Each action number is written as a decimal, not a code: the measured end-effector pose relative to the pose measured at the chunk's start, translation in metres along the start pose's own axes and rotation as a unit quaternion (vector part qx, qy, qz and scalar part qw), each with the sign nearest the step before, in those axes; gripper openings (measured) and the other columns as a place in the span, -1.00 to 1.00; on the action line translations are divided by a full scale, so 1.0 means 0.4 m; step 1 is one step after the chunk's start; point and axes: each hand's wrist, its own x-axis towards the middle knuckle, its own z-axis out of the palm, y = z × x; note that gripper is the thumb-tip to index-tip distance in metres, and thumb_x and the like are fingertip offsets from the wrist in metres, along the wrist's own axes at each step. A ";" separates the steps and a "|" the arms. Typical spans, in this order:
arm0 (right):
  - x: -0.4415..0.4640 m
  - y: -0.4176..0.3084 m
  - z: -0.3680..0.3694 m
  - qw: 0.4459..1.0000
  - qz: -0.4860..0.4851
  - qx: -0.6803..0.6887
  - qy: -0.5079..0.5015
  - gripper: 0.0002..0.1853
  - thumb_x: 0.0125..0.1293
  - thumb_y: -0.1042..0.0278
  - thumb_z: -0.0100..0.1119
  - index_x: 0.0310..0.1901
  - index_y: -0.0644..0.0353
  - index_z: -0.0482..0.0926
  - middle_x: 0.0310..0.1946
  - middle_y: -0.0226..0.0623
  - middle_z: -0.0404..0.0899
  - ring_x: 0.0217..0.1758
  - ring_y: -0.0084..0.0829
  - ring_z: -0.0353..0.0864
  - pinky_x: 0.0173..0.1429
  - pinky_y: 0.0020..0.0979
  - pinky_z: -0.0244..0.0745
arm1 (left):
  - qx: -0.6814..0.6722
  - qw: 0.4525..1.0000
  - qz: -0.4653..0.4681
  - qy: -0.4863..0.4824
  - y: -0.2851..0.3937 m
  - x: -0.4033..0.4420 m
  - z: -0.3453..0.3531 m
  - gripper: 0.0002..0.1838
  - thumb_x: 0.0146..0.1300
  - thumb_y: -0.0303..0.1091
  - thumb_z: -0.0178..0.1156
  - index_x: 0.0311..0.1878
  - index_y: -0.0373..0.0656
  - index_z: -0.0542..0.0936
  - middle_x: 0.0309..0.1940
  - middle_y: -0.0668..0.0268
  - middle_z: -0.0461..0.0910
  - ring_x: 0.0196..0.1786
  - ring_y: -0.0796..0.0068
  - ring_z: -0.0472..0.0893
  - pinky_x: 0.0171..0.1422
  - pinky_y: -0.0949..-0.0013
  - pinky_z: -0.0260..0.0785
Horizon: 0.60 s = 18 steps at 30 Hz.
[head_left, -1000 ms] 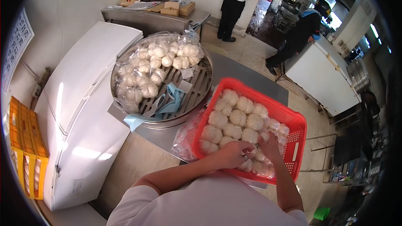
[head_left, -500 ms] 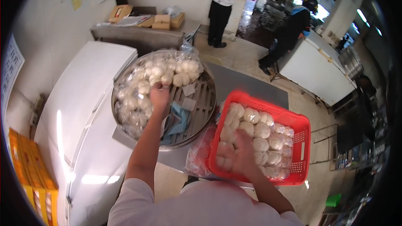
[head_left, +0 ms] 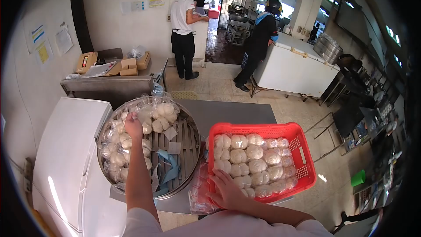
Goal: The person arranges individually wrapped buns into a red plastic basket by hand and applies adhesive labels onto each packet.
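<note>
My left hand reaches into a round metal steamer tray, its fingers closed on a clear plastic bag among pale buns. The bagged buns fill the tray's left and far sides. Bare slats show on its right, with a blue cloth and small white paper squares on them. My right hand lies with fingers spread at the near left rim of a red plastic basket. Rows of plastic-wrapped buns sit in the basket.
Both containers stand on a grey metal table. A white freezer is at the left; cardboard boxes lie on a counter behind. One person stands by the wall, and another leans on a white chest freezer.
The view has tilted up, showing more of the room. My left hand has shifted left across the bagged buns. My right hand has moved from above the buns to the basket's near left rim.
</note>
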 end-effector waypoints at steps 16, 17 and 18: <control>0.071 0.181 -0.292 0.944 0.113 0.311 -0.015 -0.84 0.52 0.42 0.26 -0.03 0.32 0.72 -0.15 -0.32 0.74 -0.10 -0.54 0.70 0.06 -0.42 0.61 | -0.372 0.817 -0.084 -0.432 0.767 -0.797 -0.016 -0.53 0.35 -0.47 0.41 0.31 -0.27 0.62 0.28 0.15 0.62 0.28 0.40 0.59 0.40 0.31 0.41; 0.061 0.193 -0.297 0.923 0.119 0.365 0.019 -0.84 0.53 0.41 0.25 -0.02 0.31 0.72 -0.13 -0.32 0.74 -0.11 -0.55 0.69 0.05 -0.43 0.61 | -0.362 0.813 -0.112 -0.442 0.785 -0.822 -0.015 -0.46 0.33 -0.44 0.45 0.37 -0.25 0.58 0.26 0.14 0.63 0.28 0.38 0.59 0.39 0.30 0.42; 0.052 0.205 -0.291 0.898 0.126 0.417 0.054 -0.83 0.54 0.40 0.24 -0.02 0.31 0.72 -0.11 -0.33 0.73 -0.12 -0.56 0.68 0.04 -0.44 0.61 | -0.241 0.840 -0.027 -0.485 0.761 -0.850 -0.016 -0.26 0.22 -0.35 0.57 0.44 -0.21 0.48 0.24 0.16 0.63 0.26 0.35 0.59 0.40 0.26 0.42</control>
